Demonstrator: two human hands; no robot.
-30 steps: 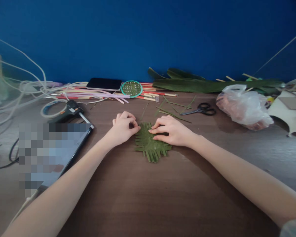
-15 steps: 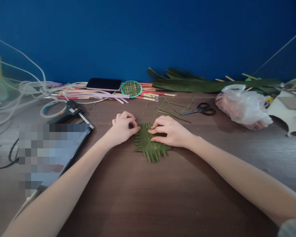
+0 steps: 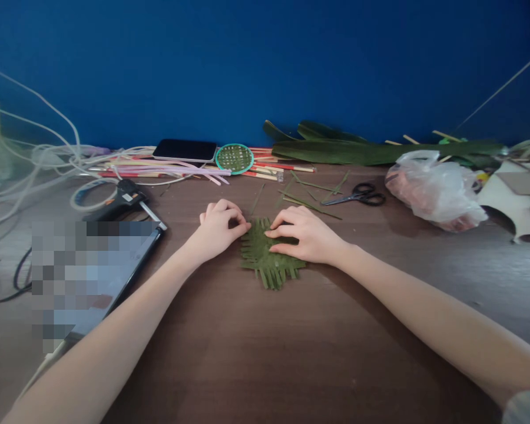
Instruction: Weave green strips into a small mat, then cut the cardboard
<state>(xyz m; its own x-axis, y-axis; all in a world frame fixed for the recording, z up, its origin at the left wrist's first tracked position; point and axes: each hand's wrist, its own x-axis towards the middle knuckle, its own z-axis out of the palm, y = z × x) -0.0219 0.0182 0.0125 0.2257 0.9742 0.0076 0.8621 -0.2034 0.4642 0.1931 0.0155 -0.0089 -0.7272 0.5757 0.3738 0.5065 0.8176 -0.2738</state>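
Note:
A small woven mat of green leaf strips (image 3: 271, 268) lies flat on the brown table, its cut strip ends sticking out all round. At its upper left edge my left hand (image 3: 221, 229) is closed, thumb and forefinger pinching the end of a strip. My right hand (image 3: 307, 234) rests over the mat's right half with fingers apart, the fingertips and thumb pressing on the weave. Part of the mat is hidden beneath that hand. Loose thin leaf strips (image 3: 313, 209) lie just beyond.
Black-handled scissors (image 3: 366, 195) lie behind my right hand, near a clear plastic bag (image 3: 437, 191). A glue gun (image 3: 123, 200) and a blurred-out tablet (image 3: 136, 262) are on the left. Along the wall are a phone (image 3: 185, 149), a teal-rimmed woven disc (image 3: 234, 159) and long leaves (image 3: 335, 152).
Almost nothing differs. The whole view has shifted very slightly, and both hands keep their places on the mat.

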